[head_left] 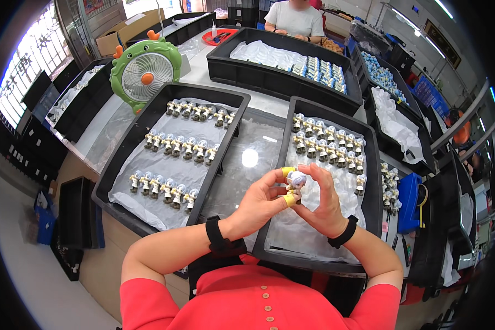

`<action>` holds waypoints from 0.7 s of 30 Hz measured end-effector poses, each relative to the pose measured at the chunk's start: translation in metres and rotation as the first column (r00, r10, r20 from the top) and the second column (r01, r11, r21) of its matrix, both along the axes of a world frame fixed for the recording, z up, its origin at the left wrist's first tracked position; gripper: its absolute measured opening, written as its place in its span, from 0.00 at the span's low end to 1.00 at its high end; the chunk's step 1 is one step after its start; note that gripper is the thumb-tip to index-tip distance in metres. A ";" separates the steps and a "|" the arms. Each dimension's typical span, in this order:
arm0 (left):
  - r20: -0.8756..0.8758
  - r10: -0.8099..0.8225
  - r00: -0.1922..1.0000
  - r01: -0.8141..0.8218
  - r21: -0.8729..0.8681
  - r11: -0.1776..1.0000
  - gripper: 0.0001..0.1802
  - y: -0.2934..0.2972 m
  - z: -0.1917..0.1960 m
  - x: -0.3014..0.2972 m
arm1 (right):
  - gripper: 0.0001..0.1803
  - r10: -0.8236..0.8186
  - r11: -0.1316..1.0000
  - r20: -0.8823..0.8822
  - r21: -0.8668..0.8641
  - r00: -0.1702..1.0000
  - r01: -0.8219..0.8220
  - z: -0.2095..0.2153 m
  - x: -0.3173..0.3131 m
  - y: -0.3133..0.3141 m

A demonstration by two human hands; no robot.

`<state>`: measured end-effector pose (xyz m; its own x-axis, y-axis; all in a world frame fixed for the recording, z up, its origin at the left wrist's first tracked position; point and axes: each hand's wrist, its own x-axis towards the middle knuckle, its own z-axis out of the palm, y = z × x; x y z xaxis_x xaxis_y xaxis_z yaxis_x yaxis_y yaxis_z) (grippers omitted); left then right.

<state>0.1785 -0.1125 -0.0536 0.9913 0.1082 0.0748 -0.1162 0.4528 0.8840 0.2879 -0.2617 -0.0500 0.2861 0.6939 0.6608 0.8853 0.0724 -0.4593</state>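
A small figurine (pixel 297 180) with pale lilac hair and a dark base is held up between my hands, above the right-hand tray. My left hand (pixel 261 202) pinches it between thumb and forefinger, both wearing yellow finger covers. Curled round its other side, my right hand (pixel 325 204) has its fingertips at the head and its thumb near the base. Beneath them, the black right tray (pixel 373 220) is lined with white sheet and carries rows of similar figurines (pixel 327 144) in its far half. The black left tray (pixel 102 184) holds three spaced rows of figurines (pixel 170 144).
A green animal-shaped fan (pixel 146 74) stands behind the left tray. Farther back, a large black tray (pixel 280 82) holds blue-and-white pieces, with a person (pixel 294 22) behind it. More figurines (pixel 390 187) and a blue container (pixel 410 203) lie to the right.
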 end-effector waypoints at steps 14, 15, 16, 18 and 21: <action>-0.081 -0.144 0.986 0.126 -0.195 0.973 0.25 0.002 -0.004 0.003 | 0.57 0.075 0.997 -0.180 -0.009 0.981 -0.078 0.000 -0.002 -0.004; -0.073 -0.158 0.985 0.141 -0.201 0.969 0.25 0.002 -0.006 0.003 | 0.57 0.082 0.997 -0.158 -0.004 0.984 -0.083 -0.001 -0.002 -0.004; -0.065 -0.171 0.983 0.154 -0.207 0.966 0.25 0.002 -0.007 0.004 | 0.56 0.090 0.996 -0.136 0.001 0.987 -0.091 -0.001 -0.001 -0.004; -0.063 -0.196 0.979 0.177 -0.232 0.956 0.25 0.002 -0.007 0.003 | 0.56 0.086 0.996 -0.130 -0.002 0.988 -0.087 -0.002 -0.001 -0.003; -0.063 -0.249 0.967 0.221 -0.284 0.933 0.25 0.002 0.000 0.003 | 0.55 0.092 0.996 -0.080 0.007 0.993 -0.092 -0.003 0.000 -0.003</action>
<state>0.1813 -0.1107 -0.0532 0.9918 -0.1260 -0.0221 0.1027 0.6815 0.7246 0.2874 -0.2645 -0.0532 0.2731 0.7173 0.6410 0.8354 0.1536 -0.5278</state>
